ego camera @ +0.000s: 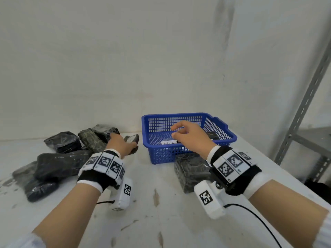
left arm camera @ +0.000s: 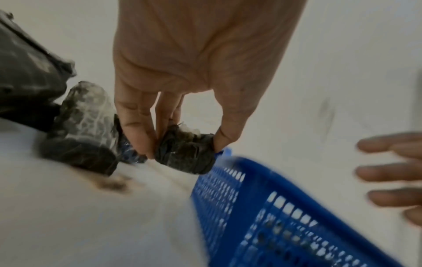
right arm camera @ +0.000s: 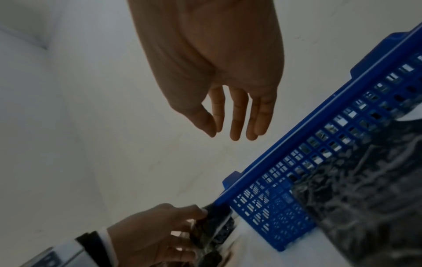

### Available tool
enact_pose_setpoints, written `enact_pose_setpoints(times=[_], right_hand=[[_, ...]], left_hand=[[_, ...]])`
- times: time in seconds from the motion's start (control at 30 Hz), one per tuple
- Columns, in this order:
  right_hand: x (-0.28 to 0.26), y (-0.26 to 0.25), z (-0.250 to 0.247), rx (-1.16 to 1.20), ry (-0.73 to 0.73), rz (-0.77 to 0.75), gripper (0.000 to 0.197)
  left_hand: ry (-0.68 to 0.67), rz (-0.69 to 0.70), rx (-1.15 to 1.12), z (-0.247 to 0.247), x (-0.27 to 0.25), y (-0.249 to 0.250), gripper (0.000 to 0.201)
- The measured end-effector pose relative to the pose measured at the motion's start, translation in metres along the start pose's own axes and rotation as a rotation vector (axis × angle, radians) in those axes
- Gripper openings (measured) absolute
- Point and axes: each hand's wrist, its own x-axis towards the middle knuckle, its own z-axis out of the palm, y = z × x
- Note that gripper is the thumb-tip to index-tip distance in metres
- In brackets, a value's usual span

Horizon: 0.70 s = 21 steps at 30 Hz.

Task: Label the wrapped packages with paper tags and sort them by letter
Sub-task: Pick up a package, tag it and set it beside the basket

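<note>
Both forearms reach over the white table (ego camera: 161,221). Left hand (left arm camera: 196,59) pinches a small dark plastic-wrapped package (left arm camera: 186,153) just left of the blue mesh plastic basket (ego camera: 161,156). Right hand (ego camera: 192,136) hovers over the basket, fingers relaxed, holding nothing; a white paper tag (ego camera: 168,142) lies inside. More dark wrapped packages (ego camera: 60,165) sit left.

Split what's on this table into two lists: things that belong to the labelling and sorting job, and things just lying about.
Job:
- small wrapped package, pinched by the left hand
- pile of wrapped packages
- blue basket
- paper tag in the basket
- wrapped package in front of the basket
- right hand, empty, above the basket

Lying about:
- metal shelf frame
</note>
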Motion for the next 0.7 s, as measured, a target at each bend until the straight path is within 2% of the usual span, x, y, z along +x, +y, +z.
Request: enact_pose_setpoints(times=[0.1,0.23,0.33,0.43,0.5,0.57,0.7], right_hand=[[-0.01,-0.007,0.014,0.096,-0.035,-0.055,0.027],[-0.027,-0.019,0.035,0.231,-0.081,-0.095,0.042],[-0.039,-0.021,0.044,0.534,-0.186,-0.035,0.043],[-0.051,-0.018,0.045,0.826,-0.258,-0.1,0.037],[-0.055,-0.017,0.045,0.869,-0.241,-0.17,0.036],[-0.058,-0.015,0.045,0.873,-0.206,-0.228,0.033],[-0.063,-0.008,0.049,0.804,-0.202,-0.26,0.04]], left_hand=[[0.006,0.104,-0.185,-0.026,-0.041,0.002,0.076],[-0.08,0.293,-0.434,-0.048,-0.093,-0.007,0.055],[-0.169,0.419,-0.52,-0.057,-0.119,-0.017,0.043],[-0.21,0.505,-0.606,-0.061,-0.134,-0.02,0.046],[-0.212,0.533,-0.688,-0.059,-0.138,-0.022,0.049],[-0.148,0.528,-0.76,-0.054,-0.138,-0.023,0.043],[-0.096,0.52,-0.898,-0.041,-0.138,-0.026,0.037]])
